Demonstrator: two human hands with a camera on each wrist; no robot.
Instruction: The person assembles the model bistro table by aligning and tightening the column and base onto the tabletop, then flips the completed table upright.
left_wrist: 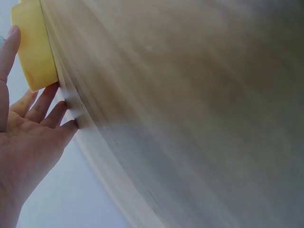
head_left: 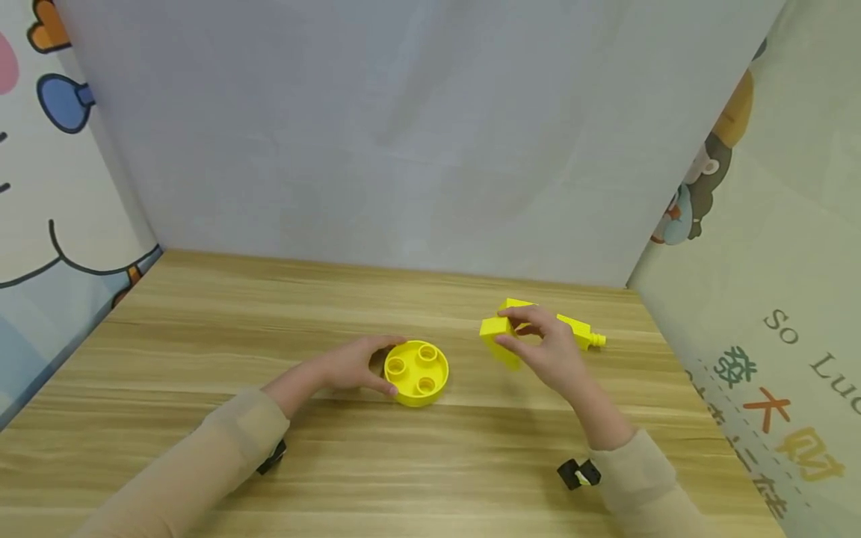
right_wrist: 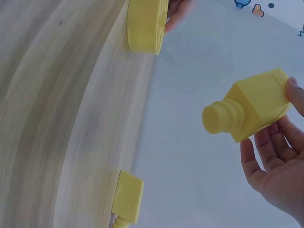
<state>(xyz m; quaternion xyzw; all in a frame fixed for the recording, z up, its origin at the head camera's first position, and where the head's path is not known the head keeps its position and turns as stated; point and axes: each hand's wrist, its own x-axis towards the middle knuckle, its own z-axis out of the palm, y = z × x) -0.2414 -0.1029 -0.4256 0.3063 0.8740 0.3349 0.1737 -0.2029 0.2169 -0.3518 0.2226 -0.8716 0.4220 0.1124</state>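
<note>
A shallow round yellow base [head_left: 412, 359] with three raised ring sockets lies on the wooden table. My left hand [head_left: 351, 364] grips its left edge between thumb and fingers; in the left wrist view the fingertips [left_wrist: 49, 91] reach under its near side along the tabletop. My right hand [head_left: 553, 356] holds a yellow block [head_left: 495, 326] above the table, right of the base. In the right wrist view this block [right_wrist: 263, 97] is pinched at its upper end, and its ridged round peg [right_wrist: 222, 116] points down toward the table.
Behind my right hand another yellow piece [head_left: 518, 302] shows partly, and a yellow block with a ridged peg [head_left: 575, 329] lies beside it. A pale cloth wall [head_left: 403, 149] rises at the table's back; printed cloths [head_left: 773, 314] stand along both sides.
</note>
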